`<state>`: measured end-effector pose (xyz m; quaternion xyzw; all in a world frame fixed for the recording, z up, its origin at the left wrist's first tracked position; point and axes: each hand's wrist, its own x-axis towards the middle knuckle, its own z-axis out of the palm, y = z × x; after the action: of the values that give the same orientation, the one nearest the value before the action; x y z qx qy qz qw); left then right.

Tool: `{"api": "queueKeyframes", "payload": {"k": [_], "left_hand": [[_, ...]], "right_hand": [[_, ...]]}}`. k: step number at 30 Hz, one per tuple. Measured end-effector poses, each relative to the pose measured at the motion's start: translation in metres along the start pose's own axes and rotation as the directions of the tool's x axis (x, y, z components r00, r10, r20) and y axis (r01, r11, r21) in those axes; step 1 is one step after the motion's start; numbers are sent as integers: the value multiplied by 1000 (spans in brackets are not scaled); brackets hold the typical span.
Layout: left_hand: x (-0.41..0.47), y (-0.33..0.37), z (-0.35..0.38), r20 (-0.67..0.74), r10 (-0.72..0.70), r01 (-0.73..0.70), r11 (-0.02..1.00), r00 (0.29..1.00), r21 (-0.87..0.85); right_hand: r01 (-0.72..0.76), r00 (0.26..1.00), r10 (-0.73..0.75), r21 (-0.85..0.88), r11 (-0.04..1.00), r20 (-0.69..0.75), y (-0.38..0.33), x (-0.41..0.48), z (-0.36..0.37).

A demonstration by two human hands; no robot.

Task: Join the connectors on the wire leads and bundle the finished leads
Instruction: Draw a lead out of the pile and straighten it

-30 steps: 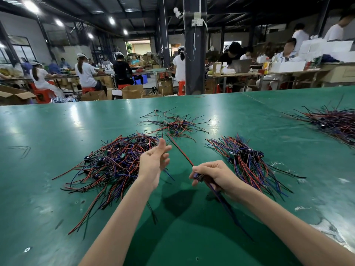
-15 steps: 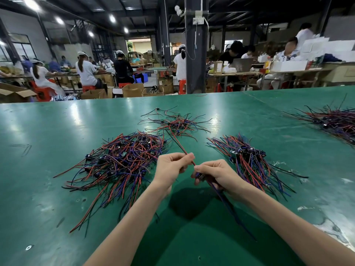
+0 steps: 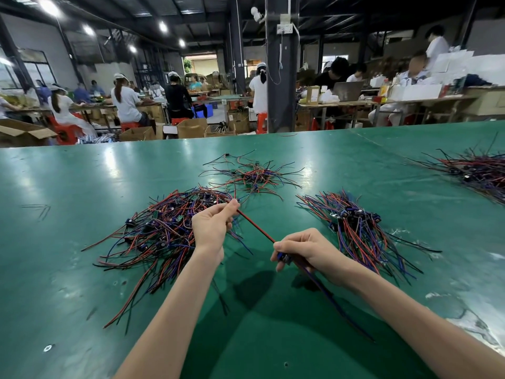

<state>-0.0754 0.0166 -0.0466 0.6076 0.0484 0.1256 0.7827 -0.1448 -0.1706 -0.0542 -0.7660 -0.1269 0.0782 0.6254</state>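
Observation:
My left hand pinches the far end of a red-and-black wire lead that runs straight down to my right hand. My right hand grips the small blue connector where that lead meets a blue-and-black lead, which trails toward me over the table. A big loose pile of red, blue and black leads lies just left of my left hand. A tidier pile of leads lies right of my right hand.
A smaller scatter of leads lies farther back on the green table, and another pile sits at the far right edge. Beyond the table stand a dark pillar, cardboard boxes and seated workers at other benches.
My left hand closed in to meet the right hand on the lead, then slid up and left along the red wire, pulling it straight. My right hand stayed put on the connector.

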Motion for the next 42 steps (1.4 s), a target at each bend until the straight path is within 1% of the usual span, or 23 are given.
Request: {"api": "queueKeyframes", "payload": {"k": [4, 8, 11, 13, 15, 18, 20, 22, 24, 27, 30, 35, 38, 42], "left_hand": [[-2, 0, 2, -17, 25, -25, 1000, 1000, 18], [-6, -1, 7, -62, 47, -47, 999, 997, 10], [-8, 0, 8, -42, 34, -35, 999, 999, -9], [-10, 2, 9, 22, 1, -1, 999, 1000, -39], [-13, 1, 10, 99, -64, 70, 996, 993, -52], [-23, -1, 17, 221, -144, 139, 990, 964, 38], [-32, -4, 23, 340, -193, 161, 980, 920, 120], [-41, -10, 29, 455, -224, 153, 970, 862, 188], [-49, -17, 35, 509, -226, 118, 964, 831, 236], [-58, -23, 38, 541, -209, 104, 970, 815, 219], [-59, -24, 37, 560, -213, 142, 976, 800, 168], [-57, -23, 34, 600, -273, 229, 962, 752, 151], [-58, -25, 35, 615, -312, 275, 948, 724, 158], [-59, -23, 34, 632, -353, 302, 934, 690, 192]], "right_hand": [[-5, 1000, 5, -10, 1000, 7, 0, 0, 0], [-8, 1000, 8, 5, 1000, -13, 0, 1, 0], [-11, 999, 12, 15, 1000, -39, 0, 1, -2], [-8, 997, 10, 22, 1000, -74, 0, 2, -3], [8, 991, -2, 46, 999, -131, 1, 4, -4], [37, 972, -12, 104, 994, -237, 2, 7, -7], [51, 951, -4, 144, 988, -309, 4, 9, -8], [60, 932, 12, 187, 980, -363, 5, 11, -10], [60, 922, 29, 218, 974, -385, 6, 12, -11], [56, 926, 44, 251, 966, -376, 6, 12, -12], [53, 929, 52, 270, 962, -366, 6, 13, -11], [32, 934, 61, 251, 967, -353, 5, 12, -9], [44, 947, 50, 282, 958, -318, 4, 12, -8], [58, 958, 30, 294, 954, -287, 3, 10, -6]]}}
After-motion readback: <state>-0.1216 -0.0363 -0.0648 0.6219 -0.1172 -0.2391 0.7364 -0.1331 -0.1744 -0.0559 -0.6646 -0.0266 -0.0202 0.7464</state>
